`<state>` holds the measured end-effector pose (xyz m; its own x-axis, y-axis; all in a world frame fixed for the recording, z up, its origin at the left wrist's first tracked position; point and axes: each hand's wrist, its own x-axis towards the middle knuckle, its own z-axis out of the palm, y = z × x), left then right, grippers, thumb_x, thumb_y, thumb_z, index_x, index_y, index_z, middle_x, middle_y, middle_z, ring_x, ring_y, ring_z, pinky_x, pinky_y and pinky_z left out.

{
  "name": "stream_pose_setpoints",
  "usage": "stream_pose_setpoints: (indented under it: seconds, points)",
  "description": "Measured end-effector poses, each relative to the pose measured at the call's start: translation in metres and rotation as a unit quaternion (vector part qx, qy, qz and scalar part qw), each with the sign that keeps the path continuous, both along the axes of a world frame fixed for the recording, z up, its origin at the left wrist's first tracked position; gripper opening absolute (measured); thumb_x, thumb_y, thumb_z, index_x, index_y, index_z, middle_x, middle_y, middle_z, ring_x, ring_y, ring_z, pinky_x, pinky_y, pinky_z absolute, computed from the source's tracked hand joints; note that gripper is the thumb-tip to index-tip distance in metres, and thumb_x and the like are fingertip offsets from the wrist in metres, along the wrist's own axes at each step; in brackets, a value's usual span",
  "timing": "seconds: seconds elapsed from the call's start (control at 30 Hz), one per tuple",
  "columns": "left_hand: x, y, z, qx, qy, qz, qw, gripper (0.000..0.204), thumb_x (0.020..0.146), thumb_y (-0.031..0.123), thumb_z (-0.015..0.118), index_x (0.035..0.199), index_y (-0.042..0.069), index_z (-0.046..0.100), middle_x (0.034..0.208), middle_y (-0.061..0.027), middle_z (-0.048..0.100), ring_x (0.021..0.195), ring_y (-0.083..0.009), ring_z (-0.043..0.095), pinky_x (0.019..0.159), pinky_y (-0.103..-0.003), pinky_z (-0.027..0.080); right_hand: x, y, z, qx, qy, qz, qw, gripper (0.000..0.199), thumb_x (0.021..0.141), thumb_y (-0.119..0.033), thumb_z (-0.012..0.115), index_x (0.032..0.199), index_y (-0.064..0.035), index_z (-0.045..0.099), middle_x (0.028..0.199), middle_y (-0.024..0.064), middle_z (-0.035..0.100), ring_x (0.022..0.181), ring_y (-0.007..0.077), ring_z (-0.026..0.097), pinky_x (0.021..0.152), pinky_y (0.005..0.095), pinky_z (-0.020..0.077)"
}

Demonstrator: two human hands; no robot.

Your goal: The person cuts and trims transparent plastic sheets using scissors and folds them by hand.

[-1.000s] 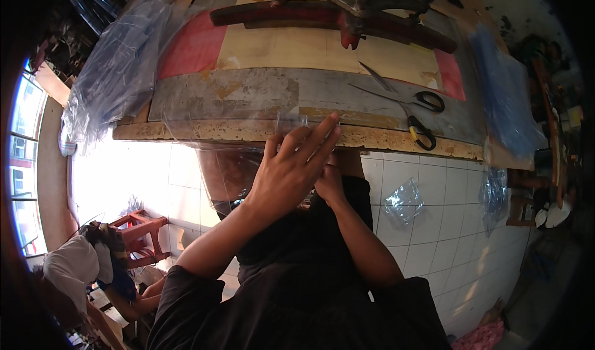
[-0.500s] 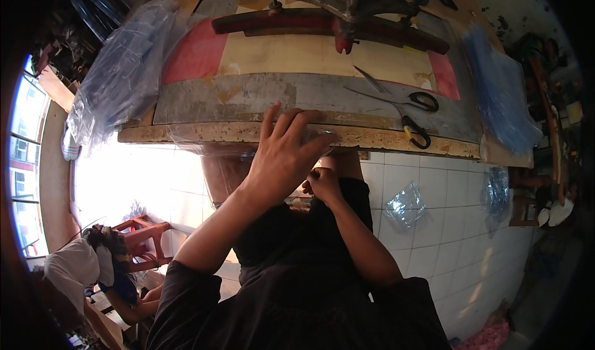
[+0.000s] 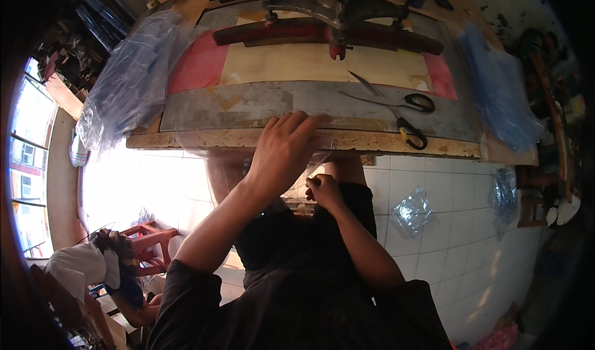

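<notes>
The left hand [image 3: 282, 152] presses flat on a clear plastic sheet [image 3: 328, 140] at the bench's [image 3: 186, 140] near edge, while the right hand [image 3: 323, 189] pinches the sheet's hanging end below.

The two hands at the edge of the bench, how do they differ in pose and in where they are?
The left hand lies open, fingers spread, flat on the bench edge over a clear plastic sheet; the right hand is curled closed, pinching something below that edge. The left hand sits higher, on the work surface; the right hand hangs lower, near the lap. Both are bare and touch clear plastic.
</notes>
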<state>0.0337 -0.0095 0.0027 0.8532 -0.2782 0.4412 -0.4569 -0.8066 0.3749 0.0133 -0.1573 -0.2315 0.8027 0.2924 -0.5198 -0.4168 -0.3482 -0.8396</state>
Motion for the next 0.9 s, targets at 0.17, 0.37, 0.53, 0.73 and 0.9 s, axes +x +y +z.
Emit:
stream_pose_setpoints:
  seconds: [0.17,0.37,0.53,0.73,0.9]
  points:
    - [0.019,0.0,0.008,-0.007,0.019,0.029,0.999,0.016,0.087,0.015,0.073,0.099,0.004,0.071,0.088,-0.0091,0.062,0.083,-0.0306,0.064,0.079,-0.044,0.05,-0.001,-0.009,-0.003,0.056,0.008,-0.032,0.998,0.026,0.101,-0.019,0.063,0.092,0.0058,0.066,0.074,0.0111,0.072,0.062,0.0162,0.071,0.06,0.0313,0.0578]
    - [0.037,0.001,0.008,0.015,-0.009,0.045,0.999,0.013,0.087,0.016,0.073,0.091,0.004,0.068,0.088,-0.0105,0.064,0.081,-0.0322,0.066,0.076,-0.044,0.051,-0.005,-0.017,0.008,0.112,-0.01,-0.05,0.992,0.028,0.102,-0.021,0.061,0.092,0.0055,0.066,0.073,0.0097,0.07,0.06,0.0153,0.068,0.057,0.0301,0.0538]
    - [0.057,0.005,0.011,0.038,-0.012,0.076,0.996,0.014,0.088,0.017,0.072,0.09,0.004,0.067,0.092,-0.0111,0.065,0.084,-0.0327,0.067,0.077,-0.045,0.051,-0.002,-0.028,0.027,0.126,-0.038,-0.079,0.988,0.028,0.101,-0.021,0.062,0.091,0.0047,0.066,0.072,0.0084,0.068,0.062,0.0149,0.067,0.06,0.0291,0.0527]
    - [0.091,0.024,0.014,0.067,-0.034,0.104,0.992,0.013,0.091,0.017,0.067,0.09,0.004,0.067,0.092,-0.0125,0.066,0.089,-0.033,0.067,0.082,-0.045,0.05,0.0,-0.032,0.054,0.188,-0.078,-0.101,0.974,0.027,0.102,-0.021,0.063,0.09,0.0039,0.066,0.072,0.0073,0.068,0.064,0.0119,0.066,0.061,0.0277,0.0533]
    - [0.121,0.038,0.008,0.088,-0.014,0.108,0.99,0.02,0.094,0.022,0.064,0.095,0.002,0.067,0.099,-0.0162,0.067,0.091,-0.038,0.066,0.085,-0.048,0.049,0.004,-0.029,0.072,0.217,-0.105,-0.102,0.965,0.027,0.103,-0.022,0.063,0.091,0.0024,0.065,0.073,0.0055,0.068,0.065,0.0096,0.066,0.062,0.0258,0.0537]
